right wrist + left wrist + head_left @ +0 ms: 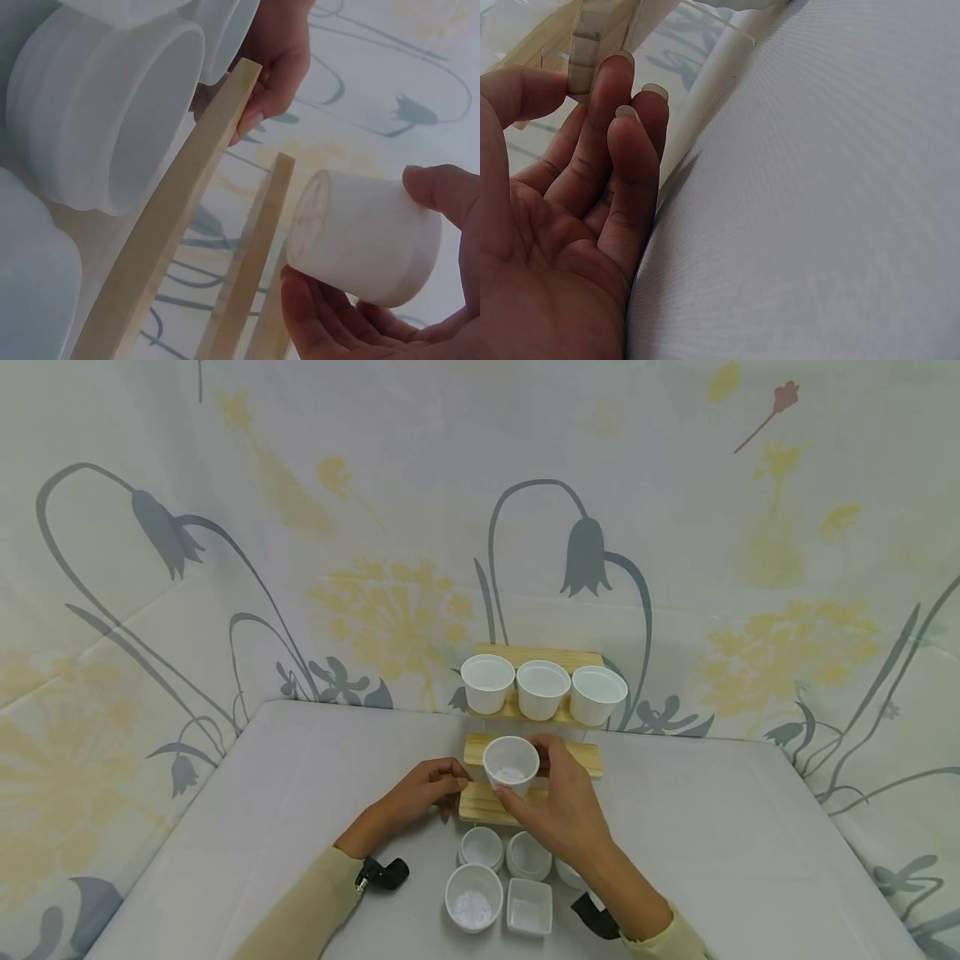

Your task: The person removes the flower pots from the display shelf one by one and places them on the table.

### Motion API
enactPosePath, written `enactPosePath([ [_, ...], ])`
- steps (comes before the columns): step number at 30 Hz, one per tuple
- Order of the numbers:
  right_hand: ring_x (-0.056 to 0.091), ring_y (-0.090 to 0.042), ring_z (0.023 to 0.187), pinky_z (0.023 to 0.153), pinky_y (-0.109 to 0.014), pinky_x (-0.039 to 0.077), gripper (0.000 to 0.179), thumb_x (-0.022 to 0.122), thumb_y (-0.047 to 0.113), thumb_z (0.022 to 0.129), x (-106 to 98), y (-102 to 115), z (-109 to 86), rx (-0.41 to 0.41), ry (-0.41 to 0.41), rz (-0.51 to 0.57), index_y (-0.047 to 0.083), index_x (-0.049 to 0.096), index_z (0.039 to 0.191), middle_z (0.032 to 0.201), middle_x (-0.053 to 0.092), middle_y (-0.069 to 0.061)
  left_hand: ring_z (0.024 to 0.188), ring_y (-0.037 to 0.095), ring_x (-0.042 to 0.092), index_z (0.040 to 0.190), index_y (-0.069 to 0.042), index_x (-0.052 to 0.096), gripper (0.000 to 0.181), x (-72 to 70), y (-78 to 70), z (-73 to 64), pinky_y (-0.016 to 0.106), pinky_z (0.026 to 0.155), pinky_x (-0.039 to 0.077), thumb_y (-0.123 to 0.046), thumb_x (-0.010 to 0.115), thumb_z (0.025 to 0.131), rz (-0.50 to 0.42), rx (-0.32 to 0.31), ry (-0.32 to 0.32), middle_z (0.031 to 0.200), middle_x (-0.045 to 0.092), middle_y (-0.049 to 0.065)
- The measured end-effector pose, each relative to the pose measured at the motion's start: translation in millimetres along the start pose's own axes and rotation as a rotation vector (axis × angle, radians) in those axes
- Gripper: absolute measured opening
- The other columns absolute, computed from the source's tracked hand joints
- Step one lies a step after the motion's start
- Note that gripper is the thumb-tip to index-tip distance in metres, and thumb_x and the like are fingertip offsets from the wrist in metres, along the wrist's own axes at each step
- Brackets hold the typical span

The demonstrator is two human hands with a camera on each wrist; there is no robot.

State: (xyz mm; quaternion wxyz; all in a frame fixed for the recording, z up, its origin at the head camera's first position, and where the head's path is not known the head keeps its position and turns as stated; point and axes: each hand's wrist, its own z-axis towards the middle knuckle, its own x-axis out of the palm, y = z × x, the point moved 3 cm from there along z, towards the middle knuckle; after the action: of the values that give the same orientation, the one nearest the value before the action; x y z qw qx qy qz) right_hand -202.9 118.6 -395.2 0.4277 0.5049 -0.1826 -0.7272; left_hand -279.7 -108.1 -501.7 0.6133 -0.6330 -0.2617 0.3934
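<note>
My right hand (567,814) holds a white ramekin cup (512,766) between thumb and fingers, above the lower tiers of a stepped wooden stand (483,807). In the right wrist view this cup (367,232) is off the planks, its base facing them. My left hand (420,792) is at the left end of the lowest plank. The left wrist view shows the thumb and fingers pinching the plank's end (583,56). Three white cups (543,691) stand in a row on the top tier.
In front of the stand are two small round white bowls (528,857), a larger round bowl (474,898) and a square dish (529,908). Another white dish (570,875) is partly hidden by my right hand. A floral cloth (405,635) hangs behind the white-covered table (712,827).
</note>
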Motion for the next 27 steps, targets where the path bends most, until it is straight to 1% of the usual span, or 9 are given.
enactPosePath([
  [4, 0.068, -0.023, 0.104, 0.09, -0.047, 0.059, 0.073, 0.096, 0.02, 0.076, -2, 1, -4.6, 0.006, -0.007, -0.015, 0.003, 0.053, 0.132, 0.117, 0.067, -0.007, 0.072, 0.018, 0.061, 0.115, 0.001, 0.067, 0.023, -0.6, 2.2, 0.3, 0.029, 0.064, 0.056, -0.017, 0.055, 0.108, 0.006, -0.003, -0.001, 0.081, 0.068, 0.005],
  [8, 0.067, -0.021, 0.106, 0.092, -0.043, 0.059, 0.074, 0.096, 0.019, 0.076, -5, 3, -8.1, 0.006, 0.01, 0.0, 0.004, 0.051, 0.133, 0.119, 0.066, -0.005, 0.073, 0.017, 0.062, 0.115, 0.001, 0.068, 0.023, -1.1, 2.5, 0.5, 0.029, 0.064, 0.056, -0.017, 0.055, 0.108, 0.002, -0.001, 0.001, 0.082, 0.068, 0.005],
  [14, 0.068, -0.021, 0.109, 0.095, -0.046, 0.059, 0.073, 0.095, 0.017, 0.078, -12, 5, -13.7, 0.025, 0.036, 0.052, 0.007, 0.05, 0.135, 0.121, 0.065, -0.004, 0.073, 0.017, 0.062, 0.115, 0.001, 0.068, 0.023, -0.9, 1.8, 1.2, 0.029, 0.064, 0.056, -0.017, 0.055, 0.108, 0.005, 0.009, 0.003, 0.083, 0.068, 0.005],
  [19, 0.068, -0.017, 0.111, 0.098, -0.046, 0.058, 0.074, 0.096, 0.017, 0.078, -15, 4, -18.4, 0.037, 0.046, 0.048, 0.009, 0.05, 0.135, 0.122, 0.065, -0.002, 0.072, 0.016, 0.062, 0.114, 0.002, 0.068, 0.024, -0.2, 1.5, 1.7, 0.029, 0.064, 0.056, -0.017, 0.055, 0.108, 0.008, 0.015, 0.005, 0.082, 0.068, 0.005],
  [23, 0.068, -0.017, 0.112, 0.099, -0.046, 0.058, 0.074, 0.096, 0.016, 0.077, -16, 4, -22.3, 0.031, 0.052, 0.037, 0.009, 0.05, 0.135, 0.123, 0.065, -0.002, 0.071, 0.015, 0.062, 0.115, 0.002, 0.068, 0.024, 0.0, 1.6, 1.2, 0.029, 0.063, 0.056, -0.017, 0.056, 0.108, 0.004, 0.015, 0.003, 0.083, 0.068, 0.005],
  [27, 0.069, -0.017, 0.113, 0.098, -0.048, 0.059, 0.075, 0.095, 0.016, 0.079, -18, 4, -25.7, 0.004, 0.06, 0.027, 0.008, 0.052, 0.14, 0.127, 0.067, -0.001, 0.071, 0.015, 0.062, 0.115, 0.002, 0.068, 0.023, -0.5, 1.7, 0.6, 0.029, 0.063, 0.056, -0.017, 0.056, 0.108, -0.004, 0.018, 0.003, 0.082, 0.068, 0.005],
])
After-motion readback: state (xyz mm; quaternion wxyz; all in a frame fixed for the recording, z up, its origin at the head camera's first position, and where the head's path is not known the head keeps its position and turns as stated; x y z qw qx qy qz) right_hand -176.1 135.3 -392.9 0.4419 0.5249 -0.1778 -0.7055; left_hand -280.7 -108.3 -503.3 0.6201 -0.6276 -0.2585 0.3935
